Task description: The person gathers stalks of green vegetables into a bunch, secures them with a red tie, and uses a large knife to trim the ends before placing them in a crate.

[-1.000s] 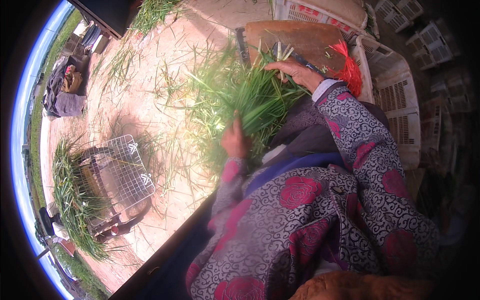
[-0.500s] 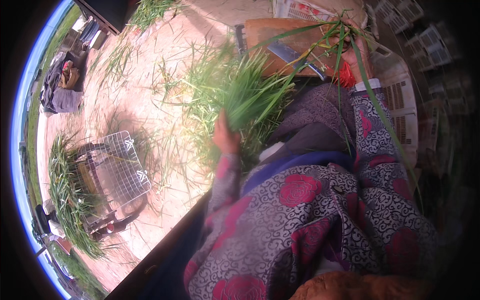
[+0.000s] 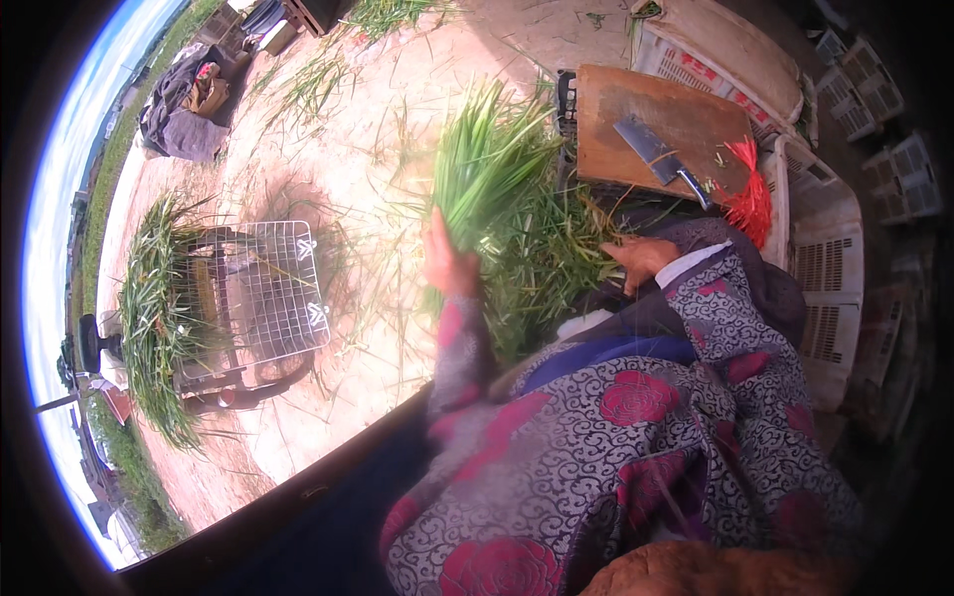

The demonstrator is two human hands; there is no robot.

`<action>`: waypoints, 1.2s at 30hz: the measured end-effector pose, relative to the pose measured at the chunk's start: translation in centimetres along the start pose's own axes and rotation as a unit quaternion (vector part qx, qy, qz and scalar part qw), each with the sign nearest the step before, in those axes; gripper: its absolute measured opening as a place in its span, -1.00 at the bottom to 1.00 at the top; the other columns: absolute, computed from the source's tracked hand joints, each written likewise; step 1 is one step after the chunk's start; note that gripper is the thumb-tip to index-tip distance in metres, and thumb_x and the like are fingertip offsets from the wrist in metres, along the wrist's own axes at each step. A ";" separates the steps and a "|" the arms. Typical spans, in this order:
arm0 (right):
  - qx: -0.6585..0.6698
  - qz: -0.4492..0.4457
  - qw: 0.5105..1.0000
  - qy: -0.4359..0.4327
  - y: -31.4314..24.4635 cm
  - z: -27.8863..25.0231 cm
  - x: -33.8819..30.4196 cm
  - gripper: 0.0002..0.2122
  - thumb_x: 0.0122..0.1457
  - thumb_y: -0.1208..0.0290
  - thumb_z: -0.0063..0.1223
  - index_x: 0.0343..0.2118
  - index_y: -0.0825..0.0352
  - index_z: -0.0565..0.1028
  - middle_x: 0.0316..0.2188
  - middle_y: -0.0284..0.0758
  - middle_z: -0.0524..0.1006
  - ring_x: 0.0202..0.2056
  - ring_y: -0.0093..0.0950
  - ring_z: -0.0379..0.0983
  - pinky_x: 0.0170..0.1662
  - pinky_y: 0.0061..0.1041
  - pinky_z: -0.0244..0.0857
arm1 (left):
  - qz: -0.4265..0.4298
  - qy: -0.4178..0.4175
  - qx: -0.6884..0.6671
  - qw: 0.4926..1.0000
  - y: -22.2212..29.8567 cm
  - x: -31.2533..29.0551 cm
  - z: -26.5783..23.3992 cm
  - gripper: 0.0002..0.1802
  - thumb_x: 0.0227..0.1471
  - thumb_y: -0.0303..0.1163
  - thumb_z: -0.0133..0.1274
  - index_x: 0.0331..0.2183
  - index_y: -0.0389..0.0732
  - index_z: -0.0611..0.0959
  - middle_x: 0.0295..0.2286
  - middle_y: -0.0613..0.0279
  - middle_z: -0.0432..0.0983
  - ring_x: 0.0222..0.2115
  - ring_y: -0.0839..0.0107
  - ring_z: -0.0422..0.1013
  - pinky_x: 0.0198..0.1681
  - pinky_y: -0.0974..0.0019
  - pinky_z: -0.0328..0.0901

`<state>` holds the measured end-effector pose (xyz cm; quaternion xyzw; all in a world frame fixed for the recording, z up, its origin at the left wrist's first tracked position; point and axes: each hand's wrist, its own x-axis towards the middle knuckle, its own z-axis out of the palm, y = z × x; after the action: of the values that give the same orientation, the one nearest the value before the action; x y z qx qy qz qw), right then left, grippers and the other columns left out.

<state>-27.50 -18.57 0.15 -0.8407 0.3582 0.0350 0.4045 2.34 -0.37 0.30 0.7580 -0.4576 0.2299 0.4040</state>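
My left hand (image 3: 452,260) is closed around the lower part of a bunch of long, flat green leaves that look like chives (image 3: 487,164). The bunch fans out upward, away from me. Below and right of it, a loose heap of the same leaves (image 3: 556,253) lies against my lap. My right hand (image 3: 643,260) is at the heap's right edge with thumb and fingers apart, and no bunch shows in it. Just beyond that hand is a brown board (image 3: 616,104). A cleaver (image 3: 651,151) rests on it, and red ties (image 3: 750,194) hang over its right corner.
White plastic crates (image 3: 820,243) stand on my right, with more stacked behind. At left, a wire basket (image 3: 263,288) has green leaves (image 3: 159,308) heaped along its far side. Stray leaves litter the pale ground (image 3: 368,228). Dark cloth items (image 3: 184,114) lie at the far left.
My right hand has come down from above the board to the heap, and the leaves it held are no longer in it. The left hand still grips its bunch. The view has shifted.
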 end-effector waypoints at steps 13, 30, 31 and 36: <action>0.009 -0.125 0.953 0.276 -12.4 -12.0 5.0 -0.65 0.19 0.23 0.17 -0.12 0.45 0.56 -0.37 -0.26 0.61 -0.33 -0.46 0.56 -0.25 -0.41 0.42 | 0.104 -0.052 -0.056 0.992 2.6 -2.3 1.0 -0.17 -0.22 -0.59 0.15 0.19 -0.01 0.49 -0.34 0.11 0.52 -0.58 0.24 0.40 -0.65 0.25 0.25; 0.395 0.051 0.911 0.107 -7.3 -8.8 3.6 -0.66 0.13 0.51 0.23 -0.09 0.31 0.33 -0.52 -0.42 0.40 -0.68 -0.68 0.19 -0.71 -0.64 0.01 | 0.151 -0.046 -0.045 0.987 2.4 -3.5 1.5 -0.23 -0.20 -0.58 0.12 0.15 -0.01 0.54 -0.32 0.08 0.54 -0.55 0.26 0.41 -0.57 0.24 0.27; 0.400 0.052 0.911 0.091 -7.1 -9.0 3.0 -0.64 0.13 0.52 0.22 -0.04 0.31 0.34 -0.52 -0.42 0.42 -0.68 -0.69 0.19 -0.70 -0.67 0.02 | 0.142 -0.052 -0.073 0.986 2.2 -3.4 1.3 -0.19 -0.26 -0.58 0.13 0.15 -0.04 0.54 -0.31 0.07 0.53 -0.50 0.19 0.43 -0.50 0.18 0.32; 0.417 0.011 0.908 0.049 -6.6 -9.9 0.6 -0.47 0.15 0.51 0.22 0.19 0.30 0.32 -0.41 -0.33 0.57 -0.63 -0.70 0.32 -0.69 -0.77 0.09 | 0.157 -0.102 -0.050 0.981 1.1 -3.7 1.3 -0.21 -0.24 -0.53 0.18 0.15 -0.07 0.53 -0.32 0.15 0.52 -0.46 0.20 0.44 -0.46 0.19 0.32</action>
<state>-25.18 -23.22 10.89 -0.5921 0.3690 -0.1543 0.6996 -0.40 0.14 -2.64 0.6747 -0.6209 0.1888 0.3515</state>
